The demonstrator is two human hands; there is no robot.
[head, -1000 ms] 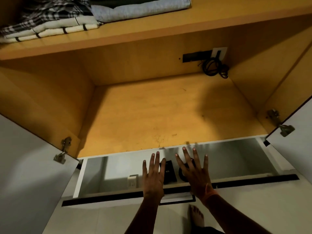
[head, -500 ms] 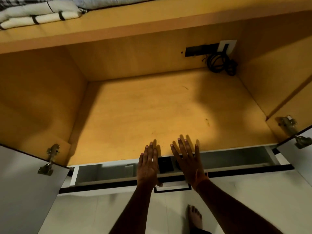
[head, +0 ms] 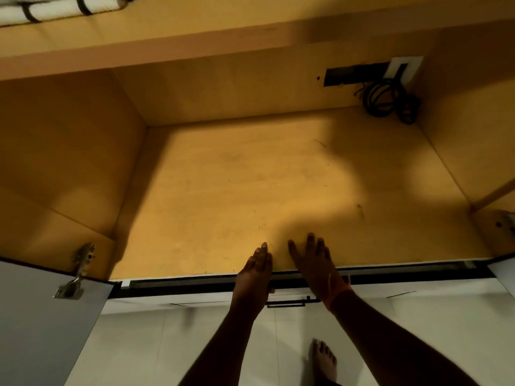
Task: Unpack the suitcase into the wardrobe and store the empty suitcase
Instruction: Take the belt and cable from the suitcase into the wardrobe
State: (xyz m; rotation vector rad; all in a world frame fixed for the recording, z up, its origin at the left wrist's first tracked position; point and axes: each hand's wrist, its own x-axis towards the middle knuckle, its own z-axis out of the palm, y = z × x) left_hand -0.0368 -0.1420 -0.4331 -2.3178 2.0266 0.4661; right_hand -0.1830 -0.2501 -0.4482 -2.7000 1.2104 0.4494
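Drawer (head: pixel 167 298) is closing, nearly flush now, was half open. Left hand (head: pixel 253 278) and right hand (head: pixel 316 267) are pushing it, fingers flat.

A home: wooden wardrobe (head: pixel 250 176), folded cloth (head: pixel 55 9) on its shelf (head: pixel 195 32), a bare foot (head: pixel 324 360) on floor tiles (head: pixel 167 344).

The folded striped cloth (head: pixel 55 8) is cut off by the top edge, the right door hinge (head: pixel 508 222) by the right edge; the inside of the drawer (head: pixel 195 284) is hidden
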